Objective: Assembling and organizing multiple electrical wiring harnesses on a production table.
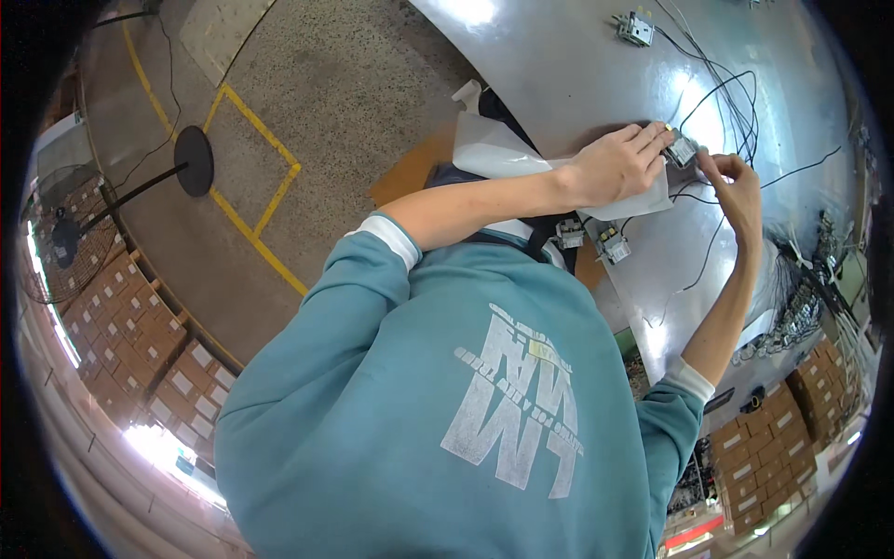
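Between my two hands is a small silver metal unit [683,152], just above the grey metal table. My left hand [619,168] reaches in from the left, its fingers bent together with their tips on the unit's near-left side. On the other side, my right hand [740,194] has thumb and forefinger pinched at the unit's right edge; whatever they grip is too small to make out. A thin black cable [715,91] loops over the table beside the unit. Two similar metal units, one [569,233] and another [613,244], lie near my body at the table edge.
Another metal unit [636,30] with dark cables rests farther up the table [559,70]. A white sheet [494,144] hangs over the table's left edge. Bundled cables [801,303] lie at the right. A standing fan [70,233] and stacked cartons [121,326] stand left.
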A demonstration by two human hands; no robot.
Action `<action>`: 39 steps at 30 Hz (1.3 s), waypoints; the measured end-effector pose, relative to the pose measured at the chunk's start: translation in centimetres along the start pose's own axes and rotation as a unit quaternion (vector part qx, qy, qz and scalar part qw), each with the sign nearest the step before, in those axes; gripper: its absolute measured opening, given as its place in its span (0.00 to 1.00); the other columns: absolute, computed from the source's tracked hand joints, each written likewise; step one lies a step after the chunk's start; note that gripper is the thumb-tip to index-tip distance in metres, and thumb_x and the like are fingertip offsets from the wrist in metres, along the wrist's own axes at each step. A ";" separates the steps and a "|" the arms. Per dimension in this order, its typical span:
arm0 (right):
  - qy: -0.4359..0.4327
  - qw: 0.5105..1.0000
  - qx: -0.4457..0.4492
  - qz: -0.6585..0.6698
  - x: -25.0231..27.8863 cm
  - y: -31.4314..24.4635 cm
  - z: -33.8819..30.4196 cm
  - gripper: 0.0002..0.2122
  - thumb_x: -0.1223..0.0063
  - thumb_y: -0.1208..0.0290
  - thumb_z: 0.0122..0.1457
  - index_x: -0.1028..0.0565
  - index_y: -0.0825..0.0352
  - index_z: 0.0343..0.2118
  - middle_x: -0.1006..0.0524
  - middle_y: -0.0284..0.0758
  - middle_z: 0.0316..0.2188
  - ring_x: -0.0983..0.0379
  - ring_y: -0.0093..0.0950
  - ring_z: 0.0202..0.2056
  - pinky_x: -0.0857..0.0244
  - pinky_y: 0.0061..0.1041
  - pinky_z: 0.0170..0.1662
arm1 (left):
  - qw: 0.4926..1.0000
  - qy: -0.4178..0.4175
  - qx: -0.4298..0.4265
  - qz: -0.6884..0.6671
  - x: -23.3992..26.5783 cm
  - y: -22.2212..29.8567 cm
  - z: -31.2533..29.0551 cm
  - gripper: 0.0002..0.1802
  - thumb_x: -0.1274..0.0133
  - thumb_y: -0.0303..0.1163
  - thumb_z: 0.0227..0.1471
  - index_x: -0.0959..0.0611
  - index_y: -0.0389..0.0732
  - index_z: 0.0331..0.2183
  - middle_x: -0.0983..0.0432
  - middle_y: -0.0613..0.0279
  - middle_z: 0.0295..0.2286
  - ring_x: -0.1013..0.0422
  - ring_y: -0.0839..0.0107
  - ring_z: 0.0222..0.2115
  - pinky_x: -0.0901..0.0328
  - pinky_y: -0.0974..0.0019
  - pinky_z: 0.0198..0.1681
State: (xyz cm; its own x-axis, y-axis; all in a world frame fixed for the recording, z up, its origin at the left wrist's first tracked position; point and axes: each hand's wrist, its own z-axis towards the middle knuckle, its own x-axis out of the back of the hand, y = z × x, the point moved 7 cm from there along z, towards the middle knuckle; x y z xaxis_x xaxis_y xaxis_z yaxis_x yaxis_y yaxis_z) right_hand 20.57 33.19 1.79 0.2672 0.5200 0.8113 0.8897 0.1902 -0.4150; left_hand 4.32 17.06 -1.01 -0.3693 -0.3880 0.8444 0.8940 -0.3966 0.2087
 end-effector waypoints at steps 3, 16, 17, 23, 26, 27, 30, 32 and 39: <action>0.021 0.999 0.024 -0.018 2.4 -0.9 -0.7 0.18 0.32 0.57 0.63 0.15 0.71 0.44 0.15 0.36 0.40 0.21 0.24 0.43 0.29 0.27 0.50 | 1.000 0.012 0.004 -0.017 0.0 0.2 0.3 0.15 0.45 0.29 0.54 0.13 0.31 0.40 0.24 0.44 0.58 0.30 0.51 0.62 0.34 0.57 0.63; 0.059 0.984 0.121 0.117 -2.6 -10.6 4.3 0.18 0.36 0.57 0.65 0.14 0.69 0.46 0.16 0.35 0.53 0.21 0.26 0.52 0.30 0.28 0.57 | 0.992 0.082 0.016 -0.098 -0.8 -0.1 0.0 0.14 0.45 0.31 0.54 0.16 0.32 0.41 0.23 0.48 0.57 0.28 0.56 0.59 0.33 0.56 0.61; 0.065 0.985 0.113 0.117 -2.8 -10.8 4.5 0.19 0.35 0.56 0.65 0.14 0.69 0.47 0.16 0.34 0.52 0.21 0.26 0.52 0.30 0.28 0.57 | 0.992 0.083 0.020 -0.096 -1.0 -0.2 0.0 0.14 0.45 0.31 0.54 0.16 0.32 0.41 0.23 0.48 0.57 0.28 0.56 0.59 0.33 0.56 0.61; 0.087 0.969 0.029 0.228 -4.6 -10.5 5.7 0.25 0.33 0.53 0.64 0.17 0.72 0.53 0.17 0.37 0.49 0.23 0.23 0.45 0.30 0.24 0.51 | 0.987 0.092 0.017 -0.128 -1.2 -0.3 -0.1 0.14 0.46 0.31 0.56 0.16 0.33 0.41 0.23 0.51 0.57 0.27 0.57 0.59 0.33 0.56 0.62; 0.084 0.913 -0.023 0.399 -5.5 -11.0 7.0 0.30 0.33 0.54 0.64 0.21 0.80 0.55 0.20 0.37 0.47 0.31 0.18 0.37 0.35 0.20 0.41 | 0.985 0.106 0.012 -0.135 -0.9 -0.3 0.0 0.13 0.46 0.31 0.57 0.16 0.34 0.41 0.22 0.51 0.56 0.27 0.57 0.59 0.33 0.55 0.62; 0.085 0.913 -0.025 0.398 -5.8 -11.4 7.3 0.30 0.33 0.54 0.64 0.21 0.80 0.55 0.20 0.37 0.47 0.31 0.18 0.37 0.35 0.20 0.41 | 0.987 0.099 0.007 -0.124 -0.9 -0.2 0.0 0.13 0.46 0.32 0.57 0.16 0.34 0.40 0.22 0.50 0.55 0.27 0.56 0.58 0.34 0.55 0.63; 0.110 0.871 -0.073 0.474 -6.6 -11.1 8.3 0.23 0.30 0.60 0.63 0.18 0.77 0.52 0.25 0.25 0.30 0.38 0.16 0.28 0.39 0.19 0.35 | 0.990 0.088 -0.001 -0.107 -0.9 0.1 0.1 0.13 0.46 0.32 0.57 0.16 0.34 0.39 0.21 0.49 0.53 0.26 0.55 0.57 0.33 0.56 0.62; 0.125 0.869 -0.083 0.471 -6.8 -11.2 8.3 0.22 0.29 0.62 0.62 0.17 0.76 0.51 0.24 0.25 0.30 0.38 0.16 0.28 0.39 0.19 0.35 | 0.992 0.080 -0.003 -0.095 -0.9 0.1 -0.1 0.12 0.46 0.32 0.57 0.16 0.34 0.39 0.20 0.48 0.52 0.26 0.55 0.57 0.33 0.56 0.62; 0.179 0.861 -0.074 0.470 -7.8 -11.9 7.5 0.17 0.29 0.68 0.60 0.15 0.74 0.47 0.15 0.33 0.40 0.24 0.18 0.35 0.33 0.18 0.38 | 0.994 0.043 -0.009 -0.101 -1.6 0.3 -0.1 0.14 0.44 0.32 0.51 0.14 0.34 0.37 0.17 0.51 0.44 0.23 0.57 0.51 0.32 0.54 0.60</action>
State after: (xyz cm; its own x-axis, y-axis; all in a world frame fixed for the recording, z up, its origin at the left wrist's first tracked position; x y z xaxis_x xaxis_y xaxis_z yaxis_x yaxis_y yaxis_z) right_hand 5.08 33.12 -2.72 0.9683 0.0908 0.2328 0.2495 -0.2970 -0.9217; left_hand 5.15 17.53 -2.35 -0.5617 -0.3681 0.7410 0.7951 -0.4880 0.3603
